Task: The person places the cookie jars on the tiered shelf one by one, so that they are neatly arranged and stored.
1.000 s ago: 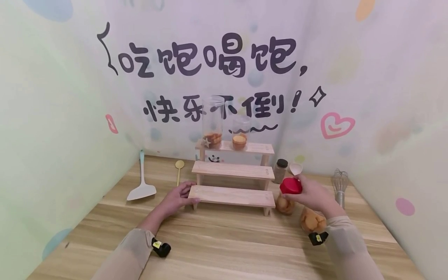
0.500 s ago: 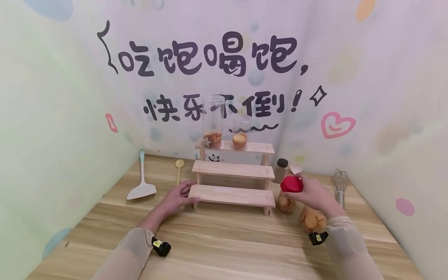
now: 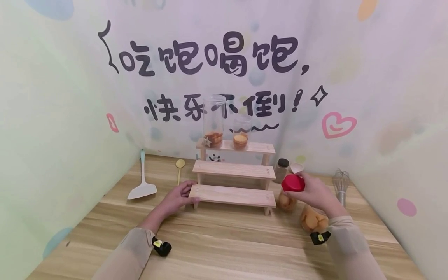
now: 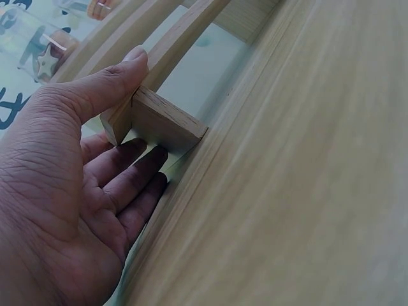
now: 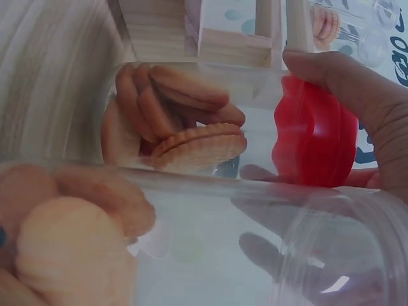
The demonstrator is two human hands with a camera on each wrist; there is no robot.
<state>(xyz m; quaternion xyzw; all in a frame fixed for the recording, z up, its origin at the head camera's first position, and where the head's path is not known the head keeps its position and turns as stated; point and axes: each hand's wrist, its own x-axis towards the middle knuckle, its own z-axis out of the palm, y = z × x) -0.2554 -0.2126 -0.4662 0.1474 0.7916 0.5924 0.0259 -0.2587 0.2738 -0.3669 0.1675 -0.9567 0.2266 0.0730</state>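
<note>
My right hand [image 3: 316, 196] grips the scalloped red lid [image 3: 293, 182] of a clear jar of cookies [image 3: 287, 200], beside the right end of a three-step wooden stand [image 3: 232, 195]. In the right wrist view the thumb lies along the lid [image 5: 315, 137], and sandwich cookies [image 5: 197, 146] are piled at the jar's bottom. Close by stands a second cookie jar [image 3: 314, 218], partly under the wrist; its clear wall fills the foreground of that view. My left hand [image 3: 178, 198] holds the left end of the lowest step, thumb on the board and fingers curled beneath, at its leg [image 4: 167, 119].
On the top step stand a tall lidless jar [image 3: 213, 120] and a shorter one [image 3: 241, 134], both with cookies. A white spatula [image 3: 142, 188] and a gold spoon [image 3: 180, 165] lie left. A black-capped bottle [image 3: 282, 171], a small white bowl [image 3: 296, 168] and a whisk [image 3: 341, 186] are right.
My right hand and the red-lidded jar have shifted slightly up and away in the head view. My left hand has stayed at the stand's lowest step.
</note>
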